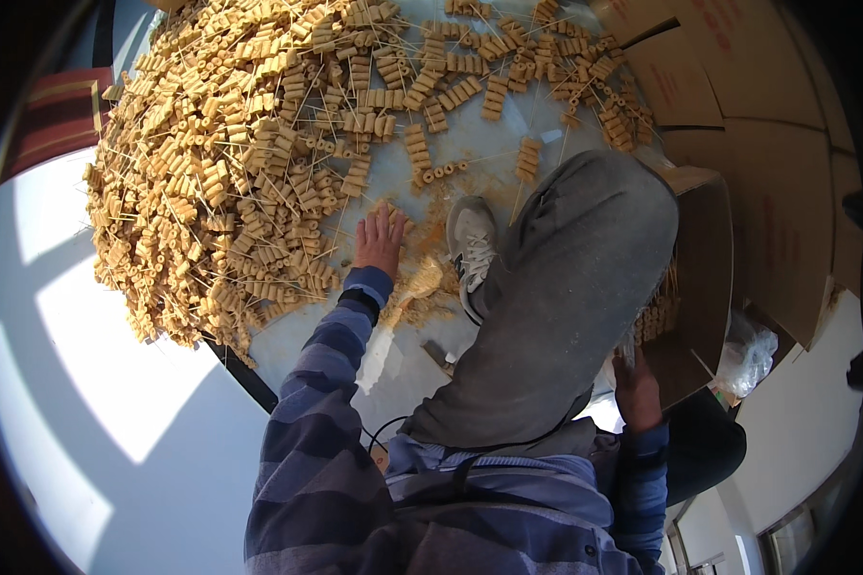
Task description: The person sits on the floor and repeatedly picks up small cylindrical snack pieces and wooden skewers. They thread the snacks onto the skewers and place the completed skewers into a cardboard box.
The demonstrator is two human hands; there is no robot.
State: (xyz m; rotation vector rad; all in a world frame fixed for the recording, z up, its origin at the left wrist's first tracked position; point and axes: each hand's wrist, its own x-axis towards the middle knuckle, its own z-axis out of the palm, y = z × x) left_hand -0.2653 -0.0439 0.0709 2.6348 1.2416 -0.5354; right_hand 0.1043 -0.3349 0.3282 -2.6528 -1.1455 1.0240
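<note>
My left hand [380, 245] reaches out over the work surface with its fingers stretched. Its fingertips are at a skewer of tan, ridged food rolls [393, 213], by the edge of a big heap of such skewers [249, 163]. I cannot tell whether the fingers press on that skewer. Low on the right, my right hand [635, 391] is beside my raised knee, closed around something clear or greyish, partly hidden. Next to it stands an open cardboard box [705, 278] with several skewers [657, 316] inside.
My bent leg [585, 278] and grey shoe [473, 244] rest on the surface between my hands. Loose skewers [527, 158] and crumbs [422, 278] lie around the shoe. Large cardboard sheets [767, 211] stand at the right, above a clear plastic bag [748, 355].
</note>
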